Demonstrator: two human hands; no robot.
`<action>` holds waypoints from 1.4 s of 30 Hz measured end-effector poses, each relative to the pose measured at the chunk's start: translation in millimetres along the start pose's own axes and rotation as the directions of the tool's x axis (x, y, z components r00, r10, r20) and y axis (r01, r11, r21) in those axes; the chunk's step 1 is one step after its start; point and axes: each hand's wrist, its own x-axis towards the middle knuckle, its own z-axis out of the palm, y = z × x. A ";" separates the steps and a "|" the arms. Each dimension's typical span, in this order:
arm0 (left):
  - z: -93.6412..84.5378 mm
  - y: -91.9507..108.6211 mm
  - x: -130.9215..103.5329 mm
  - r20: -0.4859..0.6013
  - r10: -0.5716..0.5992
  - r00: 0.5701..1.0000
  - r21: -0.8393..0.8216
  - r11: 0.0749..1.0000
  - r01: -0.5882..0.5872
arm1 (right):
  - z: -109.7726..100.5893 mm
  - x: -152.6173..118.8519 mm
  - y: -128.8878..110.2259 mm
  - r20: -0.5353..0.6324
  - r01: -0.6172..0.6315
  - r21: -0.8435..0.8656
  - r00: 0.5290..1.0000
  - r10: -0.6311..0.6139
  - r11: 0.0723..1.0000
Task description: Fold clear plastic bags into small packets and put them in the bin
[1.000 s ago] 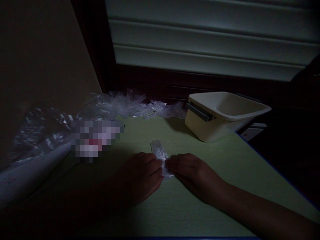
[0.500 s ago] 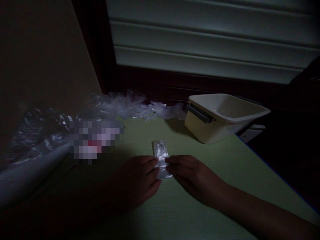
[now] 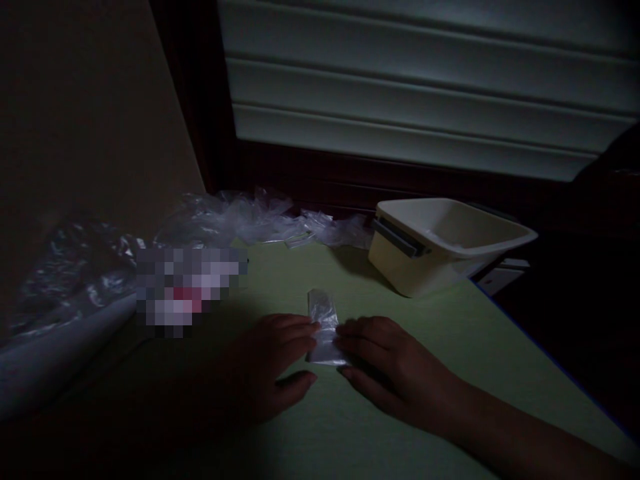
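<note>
A small clear plastic bag (image 3: 324, 327) lies flat and folded on the green tabletop (image 3: 350, 433), with a crease across its middle. My left hand (image 3: 285, 363) rests its fingertips on the bag's left edge, its thumb spread away below. From the other side, the fingers of my right hand (image 3: 380, 353) touch the right edge, the thumb apart near the lower corner. Both hands are open, fingers stretched out. Dim light hides what the bag may contain.
Beyond my right hand stands a cream plastic bin (image 3: 425, 267) with grey handles. Crumpled clear plastic (image 3: 225, 217) lines the back edge, and more film (image 3: 80, 273) lies at left. A blurred-out patch (image 3: 190, 287) covers something beside it. A slatted panel (image 3: 400, 87) rises behind.
My thumbs have moved down and away from the fingers, off the plastic bag. The bag's near part now lies flatter and shows more. The view has tilted up slightly.
</note>
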 end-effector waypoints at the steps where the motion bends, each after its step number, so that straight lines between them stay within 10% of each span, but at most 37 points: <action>1: 0.5 -0.1 -0.1 0.004 0.007 1.000 0.008 1.000 -0.007 | 0.3 -0.1 0.2 -0.002 0.001 0.008 1.000 -0.001 1.000; 18: -5.6 9.6 8.5 0.029 0.125 0.992 0.156 0.979 -0.128 | -0.2 -1.3 2.7 0.006 0.056 0.046 0.998 -0.057 0.997; 42: 3.1 -5.3 6.0 -0.035 -0.054 0.998 -0.103 0.993 0.050 | -1.9 7.5 -5.0 -0.010 -0.105 0.275 0.994 0.112 0.956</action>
